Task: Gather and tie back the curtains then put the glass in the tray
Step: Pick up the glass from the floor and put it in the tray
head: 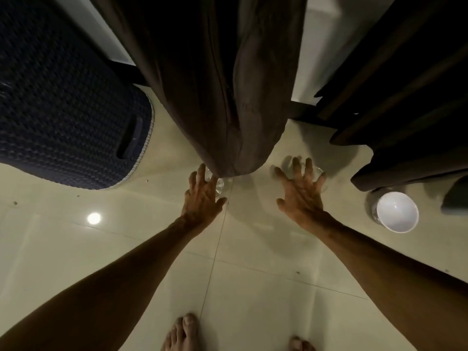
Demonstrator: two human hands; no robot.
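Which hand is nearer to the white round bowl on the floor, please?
Right. The right hand is beside the white round bowl, apart from it; the left hand is farther off, at the hem of the brown curtain.

Standing here looking it all over, nothing readable is showing: no words, labels, brand marks or numbers are appearing on the brown curtain (222, 97), the white bowl (397, 211) or the dark woven basket (63, 110).

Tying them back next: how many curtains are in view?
2: one gathered curtain hanging at centre, one dark curtain at right. More may be out of frame.
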